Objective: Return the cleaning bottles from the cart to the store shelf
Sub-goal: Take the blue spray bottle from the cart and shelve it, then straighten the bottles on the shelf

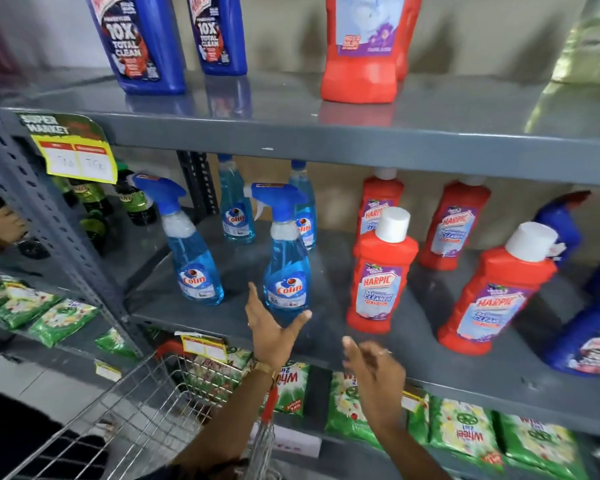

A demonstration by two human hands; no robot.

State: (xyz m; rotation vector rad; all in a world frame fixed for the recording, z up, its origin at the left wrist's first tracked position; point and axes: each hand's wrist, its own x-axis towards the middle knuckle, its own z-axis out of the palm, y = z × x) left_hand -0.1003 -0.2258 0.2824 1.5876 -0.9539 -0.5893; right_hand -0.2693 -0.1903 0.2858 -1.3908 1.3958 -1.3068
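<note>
At shelf edge, two empty hands.

Green detergent packets lie in a row on the bottom shelf, labels upside down to the camera. More green packets lie on the left rack. Dark green bottles stand far left, behind a yellow price tag. A smaller yellow tag hangs lower down.

Blue spray bottles, red bottles
</note>
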